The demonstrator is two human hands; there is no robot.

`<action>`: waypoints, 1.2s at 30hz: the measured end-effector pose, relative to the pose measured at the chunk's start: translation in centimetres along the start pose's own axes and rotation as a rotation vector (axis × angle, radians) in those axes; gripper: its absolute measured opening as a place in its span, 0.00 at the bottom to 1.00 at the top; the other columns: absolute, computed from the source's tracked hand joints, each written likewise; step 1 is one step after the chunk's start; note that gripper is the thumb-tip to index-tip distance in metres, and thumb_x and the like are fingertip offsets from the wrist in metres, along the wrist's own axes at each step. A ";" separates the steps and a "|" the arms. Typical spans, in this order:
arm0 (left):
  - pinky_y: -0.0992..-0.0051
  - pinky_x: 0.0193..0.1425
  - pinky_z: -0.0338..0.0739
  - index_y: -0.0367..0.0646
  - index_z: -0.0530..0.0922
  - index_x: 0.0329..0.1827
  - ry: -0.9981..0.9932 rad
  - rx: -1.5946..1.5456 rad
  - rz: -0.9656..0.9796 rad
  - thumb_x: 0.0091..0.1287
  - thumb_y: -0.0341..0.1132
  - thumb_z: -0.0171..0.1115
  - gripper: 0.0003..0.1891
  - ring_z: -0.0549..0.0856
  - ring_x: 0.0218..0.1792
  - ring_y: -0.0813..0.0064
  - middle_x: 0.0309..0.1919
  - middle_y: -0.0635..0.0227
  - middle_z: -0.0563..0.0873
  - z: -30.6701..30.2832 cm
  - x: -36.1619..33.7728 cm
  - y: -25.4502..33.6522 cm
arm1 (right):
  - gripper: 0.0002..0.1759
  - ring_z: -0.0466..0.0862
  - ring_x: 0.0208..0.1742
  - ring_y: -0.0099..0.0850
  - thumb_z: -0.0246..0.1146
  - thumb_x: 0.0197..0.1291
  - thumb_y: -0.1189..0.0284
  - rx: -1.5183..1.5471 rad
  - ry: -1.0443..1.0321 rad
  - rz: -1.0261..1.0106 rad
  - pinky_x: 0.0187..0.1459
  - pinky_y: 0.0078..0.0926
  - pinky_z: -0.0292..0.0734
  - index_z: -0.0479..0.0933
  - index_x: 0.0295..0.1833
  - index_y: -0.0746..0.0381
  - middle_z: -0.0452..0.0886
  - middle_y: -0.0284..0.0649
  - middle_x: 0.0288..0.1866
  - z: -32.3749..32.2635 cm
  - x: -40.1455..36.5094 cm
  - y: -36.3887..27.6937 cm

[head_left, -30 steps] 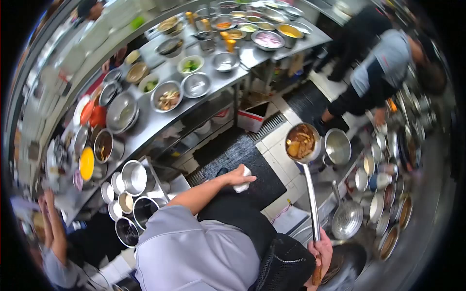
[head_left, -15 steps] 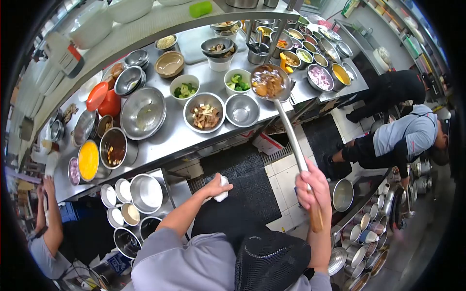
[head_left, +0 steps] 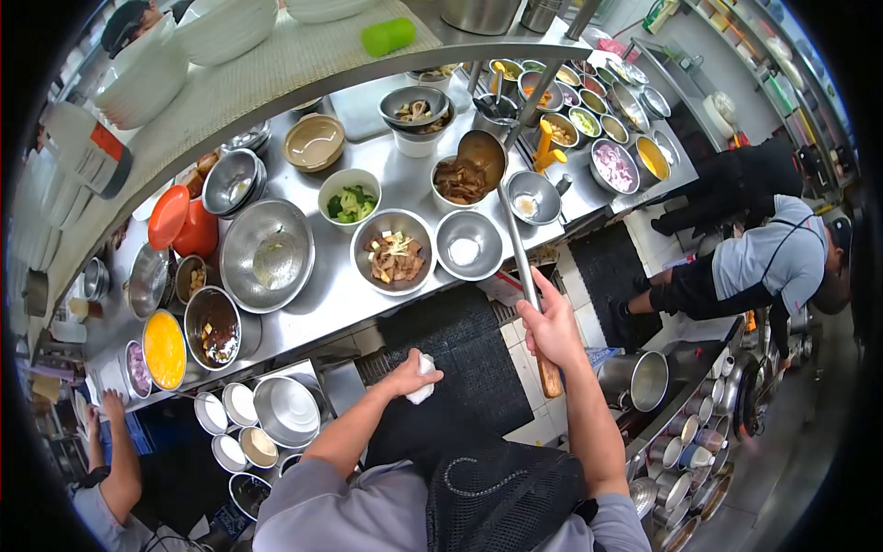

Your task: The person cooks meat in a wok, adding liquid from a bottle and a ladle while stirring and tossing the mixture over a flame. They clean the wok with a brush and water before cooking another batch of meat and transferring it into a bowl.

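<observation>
My right hand [head_left: 554, 324] is closed around the wooden-ended handle of a long ladle [head_left: 486, 158]. The ladle's bowl is tipped over a white bowl [head_left: 438, 195] on the counter, and brown cooked slices [head_left: 463, 180] lie in that bowl below the ladle's lip. Down in front of my body, my left hand [head_left: 403, 377] grips a crumpled white cloth [head_left: 423, 379]. Beside the filled bowl stand a white bowl of broccoli [head_left: 350, 204], a metal bowl of meat pieces [head_left: 394, 257], a bare metal bowl [head_left: 469, 245] and a small metal bowl [head_left: 533, 198].
Steel counter [head_left: 317, 317] stretches ahead, with an overhead shelf [head_left: 303, 78] above it. A pot of dark sauce [head_left: 213, 327] and a yellow-filled container [head_left: 166, 350] stand left. A co-worker [head_left: 782, 253] bends at the right; another person's arm [head_left: 121, 460] shows at left.
The ladle has tipped from level to tilted, and its brown slices have gone into the white bowl that showed broccoli. My right hand has shifted left and up. My left hand still grips the cloth.
</observation>
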State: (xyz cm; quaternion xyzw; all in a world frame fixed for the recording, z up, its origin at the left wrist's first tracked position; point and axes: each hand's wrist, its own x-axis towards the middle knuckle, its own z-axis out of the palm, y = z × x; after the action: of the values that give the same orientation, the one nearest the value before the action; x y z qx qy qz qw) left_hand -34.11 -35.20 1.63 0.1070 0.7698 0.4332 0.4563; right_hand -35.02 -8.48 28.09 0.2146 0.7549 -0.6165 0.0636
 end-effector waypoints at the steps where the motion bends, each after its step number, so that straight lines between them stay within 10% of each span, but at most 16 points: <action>1: 0.60 0.59 0.78 0.28 0.61 0.61 -0.003 -0.001 0.000 0.58 0.61 0.72 0.46 0.84 0.55 0.48 0.53 0.38 0.81 0.1 0.1 0.2 | 0.34 0.73 0.14 0.19 0.59 0.68 0.77 -0.001 0.002 0.003 0.14 0.21 0.69 0.58 0.78 0.65 0.75 0.31 0.22 0.0 0.1 -0.1; 19: 0.62 0.57 0.79 0.30 0.64 0.61 -0.155 -0.087 0.084 0.60 0.59 0.72 0.43 0.84 0.54 0.56 0.53 0.43 0.81 3.4 2.6 9.5 | 0.34 0.80 0.16 0.26 0.61 0.68 0.74 -0.291 0.056 -0.065 0.20 0.29 0.74 0.62 0.78 0.59 0.79 0.39 0.18 -0.2 -1.7 -0.8; 23: 0.73 0.48 0.81 0.41 0.76 0.57 -0.365 -0.850 0.144 0.73 0.44 0.64 0.19 0.85 0.45 0.75 0.46 0.67 0.84 3.2 4.0 16.9 | 0.33 0.82 0.17 0.29 0.61 0.67 0.74 -0.410 0.103 -0.112 0.22 0.32 0.76 0.63 0.77 0.60 0.80 0.45 0.19 -0.5 -2.0 -1.5; 27: 0.69 0.41 0.83 0.45 0.78 0.49 -0.473 -1.472 -0.033 0.75 0.42 0.58 0.11 0.87 0.39 0.73 0.41 0.68 0.85 4.3 8.1 22.4 | 0.33 0.88 0.29 0.45 0.61 0.66 0.74 -0.434 0.116 -0.140 0.32 0.37 0.80 0.65 0.76 0.62 0.84 0.56 0.27 -0.7 -2.7 -1.6; 31: 0.72 0.28 0.79 0.45 0.76 0.44 -0.410 -1.593 -0.067 0.73 0.44 0.57 0.12 0.83 0.29 0.72 0.33 0.66 0.83 3.4 12.6 26.9 | 0.32 0.87 0.27 0.43 0.62 0.64 0.77 -0.585 0.208 -0.473 0.35 0.34 0.81 0.67 0.75 0.63 0.85 0.51 0.29 -0.8 -3.1 -0.7; 32: 0.74 0.25 0.77 0.44 0.76 0.44 -0.456 -1.578 -0.007 0.72 0.46 0.58 0.13 0.83 0.29 0.73 0.31 0.65 0.83 2.5 13.5 28.1 | 0.33 0.85 0.42 0.59 0.63 0.61 0.76 -0.553 0.184 -0.359 0.43 0.45 0.80 0.67 0.73 0.64 0.83 0.65 0.38 -0.5 -3.4 -1.0; 36: 0.80 0.20 0.74 0.39 0.76 0.46 -0.484 -1.495 0.080 0.70 0.46 0.59 0.17 0.82 0.27 0.73 0.29 0.63 0.82 0.2 13.4 29.3 | 0.33 0.85 0.41 0.60 0.63 0.61 0.77 -0.569 0.124 -0.319 0.43 0.47 0.79 0.68 0.73 0.63 0.83 0.63 0.36 -1.0 -3.1 -2.1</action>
State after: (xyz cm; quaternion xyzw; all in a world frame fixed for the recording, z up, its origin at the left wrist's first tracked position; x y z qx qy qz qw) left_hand -48.24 -9.96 15.81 -0.1092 0.1492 0.8170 0.5462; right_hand -32.93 -8.61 31.29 0.1047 0.9232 -0.3690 -0.0224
